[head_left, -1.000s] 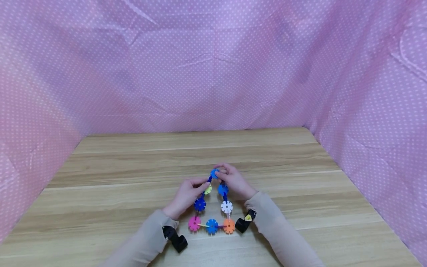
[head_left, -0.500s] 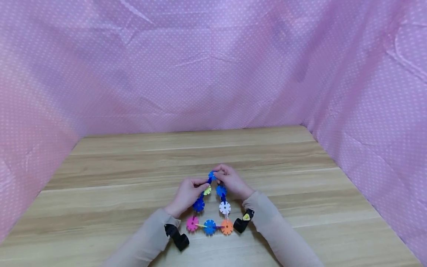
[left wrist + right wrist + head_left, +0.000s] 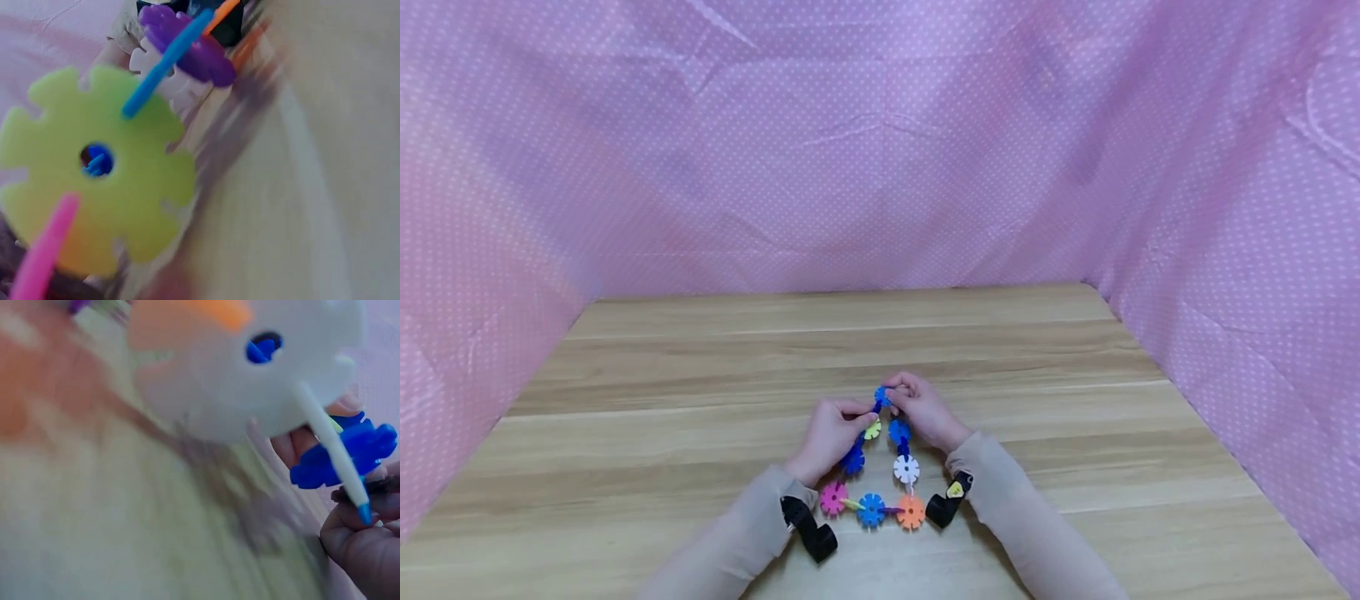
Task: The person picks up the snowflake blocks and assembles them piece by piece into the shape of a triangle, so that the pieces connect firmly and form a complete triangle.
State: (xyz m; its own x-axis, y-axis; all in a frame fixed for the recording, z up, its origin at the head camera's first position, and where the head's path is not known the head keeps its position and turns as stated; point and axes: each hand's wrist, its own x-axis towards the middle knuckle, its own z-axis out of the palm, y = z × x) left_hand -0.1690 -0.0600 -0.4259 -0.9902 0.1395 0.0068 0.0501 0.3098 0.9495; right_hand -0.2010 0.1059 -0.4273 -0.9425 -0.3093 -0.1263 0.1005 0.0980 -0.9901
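A closed loop of slotted, flower-shaped plastic discs, roughly a triangle, is held between both hands. My left hand (image 3: 829,437) pinches its upper left side, by a yellow-green disc (image 3: 873,428). At the peak, my right hand (image 3: 927,412) pinches a light blue disc (image 3: 882,397) between thumb and fingers. A pink disc (image 3: 833,499), a blue disc (image 3: 872,510) and an orange disc (image 3: 912,512) make up the near side. A white disc (image 3: 906,469) is on the right. Close up in the left wrist view are a yellow disc (image 3: 144,187) and a purple disc (image 3: 187,47).
The loop is over a wooden table (image 3: 700,367). Pink dotted cloth (image 3: 880,167) hangs behind it and along both sides. Each sleeve carries a black wrist camera, one on the left (image 3: 808,529) and one on the right (image 3: 950,500).
My left wrist has shifted slightly right and turned, and the loop's left side has tilted inward with it. Both hands keep their pinch. The right hand has barely moved.
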